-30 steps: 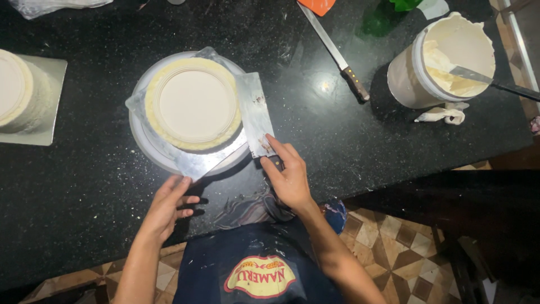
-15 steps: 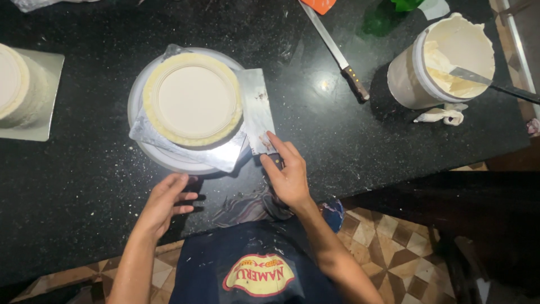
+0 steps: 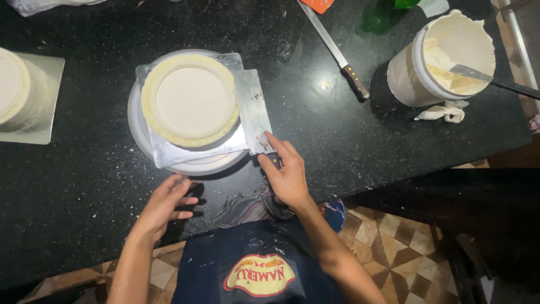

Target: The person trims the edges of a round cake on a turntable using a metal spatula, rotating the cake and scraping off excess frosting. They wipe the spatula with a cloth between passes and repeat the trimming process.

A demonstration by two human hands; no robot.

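A round cream-covered cake (image 3: 191,101) sits on a square silver board (image 3: 169,155) atop a white turntable (image 3: 197,166) on the black counter. My right hand (image 3: 289,177) grips the dark handle of a flat metal scraper (image 3: 253,110), whose blade stands against the cake's right side. My left hand (image 3: 163,205) hovers at the counter's front edge, just below the turntable's rim, fingers loosely apart and holding nothing.
A second cake (image 3: 14,90) on a silver board stands at the far left. A long knife (image 3: 337,56) lies behind the turntable. At the right is a white bucket (image 3: 402,76) of cream with a spatula (image 3: 478,76) in it. A smeared cloth (image 3: 247,205) lies at the front edge.
The silver board and cake have turned on the turntable, its corners now in new places. My left hand has drawn back slightly from the rim. The scraper stays against the cake.
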